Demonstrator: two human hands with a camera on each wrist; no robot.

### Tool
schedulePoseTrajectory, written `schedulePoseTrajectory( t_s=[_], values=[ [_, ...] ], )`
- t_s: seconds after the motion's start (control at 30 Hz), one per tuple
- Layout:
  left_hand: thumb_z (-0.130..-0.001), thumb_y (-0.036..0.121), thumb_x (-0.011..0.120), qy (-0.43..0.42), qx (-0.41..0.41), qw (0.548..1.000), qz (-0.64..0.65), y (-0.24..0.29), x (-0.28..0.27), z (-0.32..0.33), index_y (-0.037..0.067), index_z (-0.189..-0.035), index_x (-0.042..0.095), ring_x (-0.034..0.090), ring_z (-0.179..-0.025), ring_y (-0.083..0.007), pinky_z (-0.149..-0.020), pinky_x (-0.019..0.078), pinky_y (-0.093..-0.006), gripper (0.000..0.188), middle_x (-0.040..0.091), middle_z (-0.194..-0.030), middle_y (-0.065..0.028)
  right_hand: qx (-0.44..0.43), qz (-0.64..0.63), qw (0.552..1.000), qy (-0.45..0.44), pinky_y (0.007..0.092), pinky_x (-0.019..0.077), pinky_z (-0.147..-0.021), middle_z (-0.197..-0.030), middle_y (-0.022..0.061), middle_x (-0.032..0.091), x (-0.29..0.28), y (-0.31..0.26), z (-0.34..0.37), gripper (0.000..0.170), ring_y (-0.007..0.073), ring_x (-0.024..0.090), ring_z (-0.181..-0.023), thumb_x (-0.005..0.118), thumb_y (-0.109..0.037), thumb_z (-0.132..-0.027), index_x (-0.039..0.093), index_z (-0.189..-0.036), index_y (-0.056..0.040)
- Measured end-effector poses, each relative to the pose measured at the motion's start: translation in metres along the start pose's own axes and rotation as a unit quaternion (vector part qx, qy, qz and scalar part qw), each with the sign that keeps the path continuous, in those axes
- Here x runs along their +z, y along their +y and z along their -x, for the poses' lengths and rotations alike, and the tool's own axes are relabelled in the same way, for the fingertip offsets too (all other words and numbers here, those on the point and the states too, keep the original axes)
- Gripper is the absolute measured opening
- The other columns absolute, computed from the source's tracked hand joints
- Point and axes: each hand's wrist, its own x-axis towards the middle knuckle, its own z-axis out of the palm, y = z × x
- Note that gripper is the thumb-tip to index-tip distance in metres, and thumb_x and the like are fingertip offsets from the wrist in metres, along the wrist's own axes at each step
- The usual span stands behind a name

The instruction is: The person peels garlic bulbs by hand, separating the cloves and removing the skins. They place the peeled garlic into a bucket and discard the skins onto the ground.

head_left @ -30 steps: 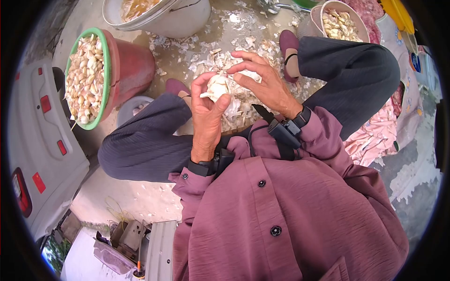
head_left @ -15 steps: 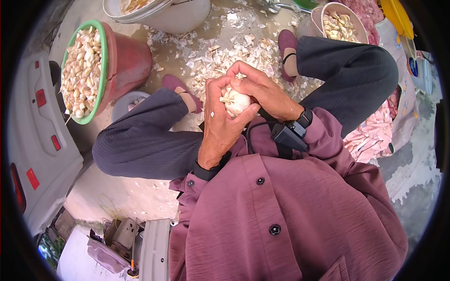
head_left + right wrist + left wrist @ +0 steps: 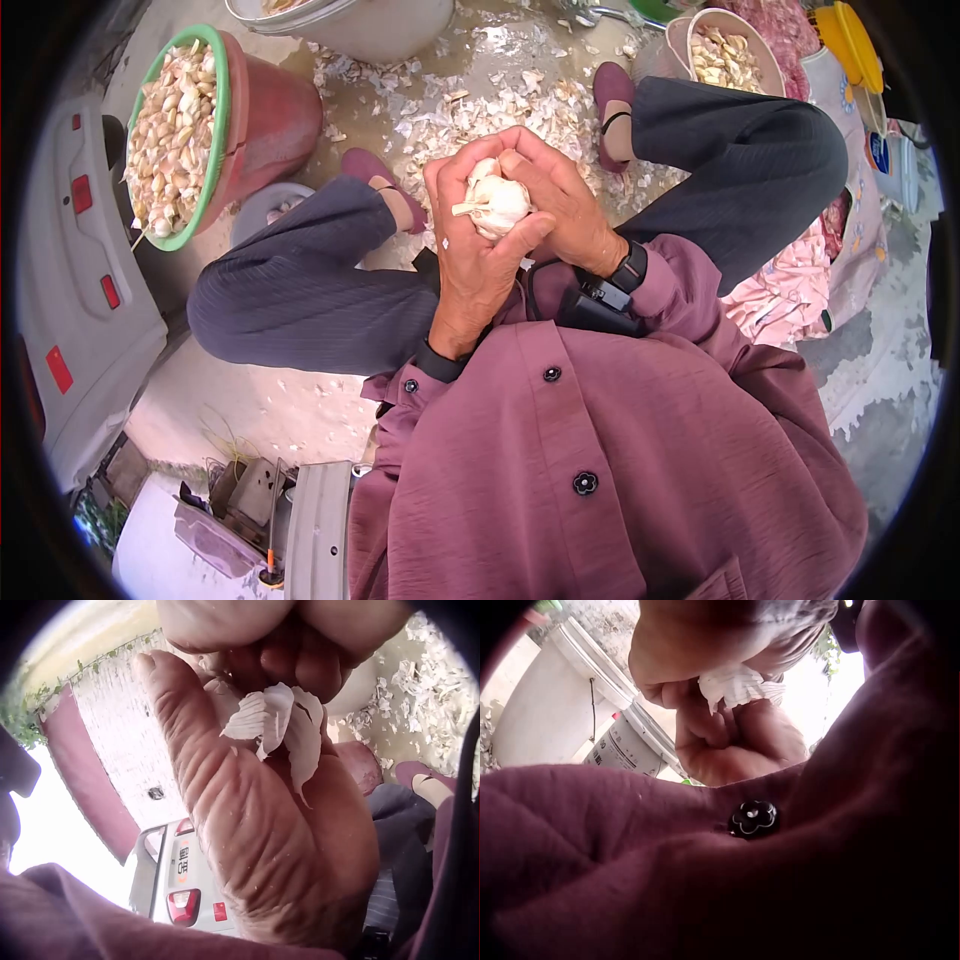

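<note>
Both hands cup a whole garlic bulb in front of the lap, its short stem pointing left in the head view. My left hand grips it from the left, thumb along its lower side. From the right, my right hand curls round the bulb, its fingers meeting the left ones at the far side. Papery garlic skin hangs loose between the palms in the right wrist view. Flakes of this skin also show under the hands in the left wrist view. The bulb's underside is hidden by the fingers.
A red bucket with a green rim stands at the left, full of garlic cloves. At the back is a white bucket; a pale tub of cloves stands back right. Garlic peelings litter the floor between the shoes. A vehicle is at far left.
The right hand, apart with spread fingers a second ago, has come in and closed round the bulb with the left. The bulb has turned and now sits between both hands.
</note>
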Motion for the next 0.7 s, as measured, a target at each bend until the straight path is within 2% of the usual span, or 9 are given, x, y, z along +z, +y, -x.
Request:
schedulePoseTrajectory(
  t_s=[0.13,0.2,0.23,0.37,0.4,0.43,0.47,0.53,0.7],
  values=[
    [-0.069,0.018,0.083,0.017,-0.050,0.994,0.097,-0.001,-0.002,-0.007,0.006,-0.128,0.045,0.047,-0.105,-0.0207,-0.090,0.0433,-0.0336,0.071,0.040,-0.113,-0.0089,-0.055,0.115,0.992,0.020,0.0208,0.0411,-0.075,-0.093,-0.0007,0.053,-0.001,-0.010,-0.003,0.021,0.0046,0.047,-0.086,0.044,-0.023,-0.101,0.052,-0.105,-0.0043],
    [-0.076,0.007,0.079,-0.010,-0.059,0.998,0.035,-0.001,-0.004,-0.008,0.008,-0.129,0.039,0.053,-0.102,-0.0139,-0.084,0.0487,-0.0264,0.066,0.045,-0.117,-0.0052,0.027,-0.024,0.999,0.016,0.0209,0.0402,-0.071,-0.090,-0.0011,0.051,-0.013,-0.012,-0.004,0.020,0.0036,0.045,-0.081,0.045,-0.024,-0.101,0.052,-0.104,-0.0051],
    [-0.079,0.005,0.076,-0.009,-0.059,0.998,0.010,0.002,-0.003,-0.009,0.008,-0.127,0.039,0.055,-0.098,-0.0138,-0.082,0.0497,-0.0261,0.061,0.046,-0.119,-0.0063,0.067,-0.019,0.997,-0.013,0.0210,0.0381,-0.066,-0.087,-0.0013,0.048,-0.020,-0.017,-0.002,0.018,0.0032,0.043,-0.075,0.044,-0.023,-0.100,0.051,-0.101,-0.0057],
    [-0.077,0.004,0.075,0.002,-0.086,0.995,0.058,0.006,0.001,-0.010,0.006,-0.124,0.040,0.056,-0.095,-0.0160,-0.079,0.0497,-0.0283,0.058,0.050,-0.114,-0.0090,0.073,-0.036,0.997,0.003,0.0243,0.0373,-0.060,-0.081,-0.0023,0.046,-0.023,-0.021,0.001,0.022,0.0065,0.043,-0.069,0.048,-0.027,-0.097,0.052,-0.098,-0.0057],
    [-0.074,0.005,0.076,-0.001,-0.066,0.997,-0.025,0.009,0.001,-0.010,0.005,-0.121,0.042,0.056,-0.092,-0.0224,-0.078,0.0484,-0.0334,0.058,0.050,-0.109,-0.0117,0.032,0.105,0.994,-0.014,0.0232,0.0362,-0.060,-0.080,-0.0026,0.046,-0.022,-0.020,0.001,0.023,0.0063,0.043,-0.070,0.051,-0.029,-0.096,0.051,-0.099,-0.0058],
    [-0.070,0.007,0.077,-0.006,-0.047,0.993,-0.109,0.011,0.001,-0.009,0.004,-0.118,0.044,0.057,-0.090,-0.0287,-0.077,0.0471,-0.0385,0.058,0.049,-0.103,-0.0143,-0.011,0.243,0.969,-0.030,0.0222,0.0350,-0.060,-0.079,-0.0028,0.046,-0.018,-0.022,0.000,0.026,0.0060,0.043,-0.071,0.055,-0.030,-0.094,0.051,-0.100,-0.0058],
    [-0.070,0.007,0.077,-0.007,-0.048,0.993,-0.109,0.010,0.001,-0.008,0.004,-0.118,0.044,0.057,-0.090,-0.0287,-0.077,0.0471,-0.0385,0.058,0.049,-0.103,-0.0143,-0.010,0.242,0.970,-0.030,0.0222,0.0350,-0.060,-0.079,-0.0028,0.046,-0.016,-0.026,0.001,0.026,0.0060,0.043,-0.071,0.055,-0.030,-0.094,0.051,-0.100,-0.0058],
    [-0.070,0.005,0.073,-0.029,-0.032,0.992,-0.115,0.007,0.002,-0.008,0.003,-0.113,0.046,0.057,-0.089,-0.0320,-0.076,0.0464,-0.0401,0.051,0.050,-0.100,-0.0154,0.025,0.384,0.922,-0.040,0.0245,0.0348,-0.059,-0.075,-0.0024,0.045,-0.011,-0.039,0.000,0.029,0.0062,0.041,-0.072,0.057,-0.032,-0.092,0.052,-0.100,-0.0050],
    [-0.070,0.006,0.072,-0.015,-0.025,0.993,-0.112,0.005,0.005,-0.004,0.002,-0.109,0.046,0.056,-0.086,-0.0341,-0.073,0.0458,-0.0413,0.048,0.050,-0.097,-0.0159,0.009,0.355,0.932,-0.071,0.0242,0.0348,-0.061,-0.077,-0.0005,0.050,-0.019,-0.031,-0.001,0.028,0.0062,0.041,-0.071,0.058,-0.031,-0.091,0.052,-0.100,-0.0051]
  ],
)
